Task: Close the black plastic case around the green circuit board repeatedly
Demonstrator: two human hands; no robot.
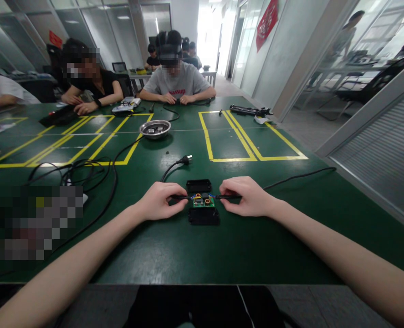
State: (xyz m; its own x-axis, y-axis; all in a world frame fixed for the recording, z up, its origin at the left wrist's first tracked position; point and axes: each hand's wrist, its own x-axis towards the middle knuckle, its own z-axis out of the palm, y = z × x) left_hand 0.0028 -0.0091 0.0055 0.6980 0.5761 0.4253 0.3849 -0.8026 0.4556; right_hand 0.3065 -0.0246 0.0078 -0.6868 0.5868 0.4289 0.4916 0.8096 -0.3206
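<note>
Between my hands is a small green circuit board (203,201) with copper-coloured ring coils. Coloured wires join it to a black cable on each side. My left hand (164,200) pinches the left cable (179,197) close to the board. On the other side, my right hand (244,197) has its fingers closed on the right cable (234,197). Just beyond the board lies one black plastic case half (198,185); the other case half (203,216) lies on the near side. A black power plug (185,160) rests on the table beyond my left hand.
A metal bowl (155,129) with small metal parts stands farther back on the green table (256,255). Tangled black cables (82,171) lie at left beside a blurred-out object (38,223). Yellow tape (234,159) marks rectangles. Co-workers (177,77) sit across the table.
</note>
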